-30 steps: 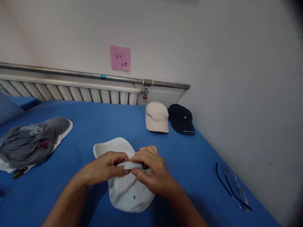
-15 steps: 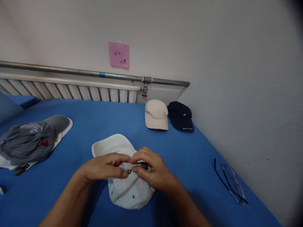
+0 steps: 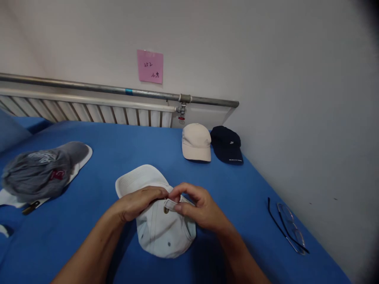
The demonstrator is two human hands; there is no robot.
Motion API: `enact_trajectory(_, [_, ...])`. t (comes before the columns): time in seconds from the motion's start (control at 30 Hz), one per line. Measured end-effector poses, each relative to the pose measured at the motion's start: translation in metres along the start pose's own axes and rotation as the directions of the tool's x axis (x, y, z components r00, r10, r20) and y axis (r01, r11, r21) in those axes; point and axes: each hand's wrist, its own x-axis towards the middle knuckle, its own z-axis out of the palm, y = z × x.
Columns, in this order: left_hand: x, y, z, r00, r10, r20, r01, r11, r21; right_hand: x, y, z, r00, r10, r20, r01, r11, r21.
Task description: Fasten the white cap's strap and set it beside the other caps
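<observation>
A white baseball cap (image 3: 161,232) lies on the blue bed, its brim pointing away to the left and its back strap (image 3: 170,204) toward me. My right hand (image 3: 199,207) pinches the strap's end between thumb and forefinger. Beside the strap, on the cap fabric, a small brass-coloured eyelet (image 3: 166,210) shows. My left hand (image 3: 140,202) is closed over the near part of the cap, fingertips meeting the right hand's at the strap; its thumb is hidden.
A beige cap (image 3: 196,142) and a navy cap (image 3: 227,145) sit by the wall. On the left, a grey cap (image 3: 41,173) rests on a white one (image 3: 12,198). Eyeglasses (image 3: 288,228) lie at the right edge. Behind the blue sheet (image 3: 118,146) stands a radiator (image 3: 97,113).
My left hand has shifted from pinching the strap to lying over the cap, its thumb now out of sight. The strap's end has come into view in my right hand, and the eyelet shows more.
</observation>
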Motion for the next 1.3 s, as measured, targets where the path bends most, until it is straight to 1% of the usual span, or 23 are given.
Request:
enact_trajectory(0.07, [0.0, 0.0, -0.001, 1.0, -0.012, -0.028, 0.007, 0.987, -0.158, 0.001, -0.001, 0.001, 1.0, 0.003, 0.0, -0.003, 1.0, -0.022])
enact_trajectory(0.13, [-0.003, 0.001, -0.002, 0.997, -0.071, -0.042, 0.053, 0.941, -0.335, 0.001, -0.003, 0.002, 1.0, 0.004, 0.018, -0.003, 0.999, -0.048])
enact_trajectory(0.2, [-0.006, 0.003, -0.006, 0.995, -0.096, -0.023, 0.074, 0.88, -0.468, 0.001, -0.003, 0.002, 0.999, -0.003, 0.039, 0.006, 0.998, -0.061])
enact_trajectory(0.23, [-0.008, 0.004, -0.007, 0.996, -0.085, -0.007, 0.07, 0.863, -0.5, 0.001, -0.003, 0.002, 0.999, -0.011, 0.046, 0.013, 0.998, -0.054])
enact_trajectory(0.33, [-0.014, 0.005, -0.014, 0.998, -0.038, 0.053, 0.059, 0.867, -0.495, 0.0, -0.001, 0.001, 0.998, -0.039, 0.058, 0.037, 0.999, 0.03])
enact_trajectory(0.43, [-0.015, 0.004, -0.017, 0.993, -0.05, 0.107, 0.095, 0.877, -0.471, -0.001, 0.003, 0.0, 0.996, -0.059, 0.065, 0.052, 0.993, 0.109])
enact_trajectory(0.53, [-0.014, 0.004, -0.017, 0.997, -0.03, 0.067, 0.06, 0.852, -0.52, -0.002, 0.006, 0.001, 0.996, -0.072, 0.06, 0.065, 0.992, 0.109])
enact_trajectory(0.63, [-0.011, 0.005, -0.014, 0.999, -0.035, -0.006, 0.025, 0.805, -0.592, 0.0, 0.006, 0.003, 0.998, -0.066, 0.002, 0.066, 0.997, 0.037])
enact_trajectory(0.8, [-0.007, 0.007, -0.008, 0.982, -0.132, -0.133, 0.013, 0.755, -0.656, 0.002, 0.005, 0.007, 0.988, -0.105, -0.114, 0.097, 0.993, -0.073])
enact_trajectory(0.93, [-0.004, 0.007, -0.005, 0.981, -0.119, -0.155, -0.011, 0.757, -0.653, 0.003, 0.004, 0.009, 0.979, -0.116, -0.169, 0.094, 0.987, -0.134])
enact_trajectory(1.0, [-0.003, 0.006, -0.004, 0.978, -0.119, -0.172, -0.02, 0.767, -0.642, 0.003, 0.005, 0.01, 0.969, -0.16, -0.189, 0.121, 0.972, -0.202])
enact_trajectory(1.13, [-0.002, 0.006, -0.003, 0.967, -0.142, -0.213, -0.019, 0.792, -0.611, 0.005, 0.008, 0.012, 0.936, -0.298, -0.185, 0.224, 0.914, -0.339])
enact_trajectory(1.3, [-0.001, 0.007, -0.002, 0.952, -0.176, -0.249, 0.007, 0.829, -0.56, 0.005, 0.008, 0.012, 0.927, -0.359, -0.109, 0.269, 0.839, -0.474])
